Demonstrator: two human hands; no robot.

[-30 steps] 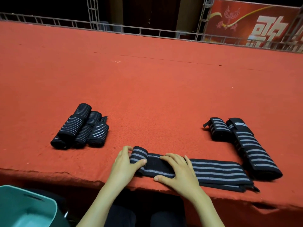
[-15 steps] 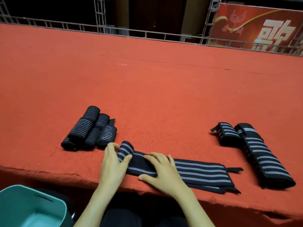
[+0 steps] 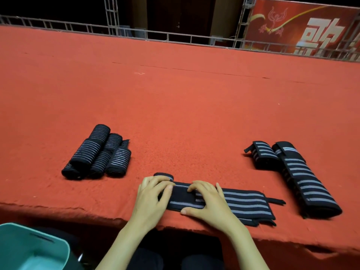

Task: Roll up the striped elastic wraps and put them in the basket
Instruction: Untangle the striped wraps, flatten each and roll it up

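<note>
Red felt covers the counter (image 3: 194, 106) from the near edge back to a metal railing (image 3: 175, 38) and a red banner (image 3: 303, 24) with pale characters.

At the near edge a striped wrap (image 3: 245, 203) lies flat, running left to right. Its left end is turned into a small roll. The left hand (image 3: 153, 195) has come over that roll since 1 s ago. Then the roll sat exposed at its fingertips. Now the fingers (image 3: 161, 182) are curled over it and hide most of it. The right hand (image 3: 210, 203) has stayed on the strap just beside the roll. Its bent fingertips press on the black patch and its thumb is spread along the near edge, pinning the strap but gripping nothing.

My reading is that the roll has only just been started and the left hand is set to wind it rightward. Most of the strap is still flat.

At least 3 rolled wraps (image 3: 97, 154) lie bunched to the left, not yet in the teal basket (image 3: 23, 248), which sits below the counter's edge at lower left. On the right, 2 more wraps (image 3: 303, 178) wait unrolled.
</note>
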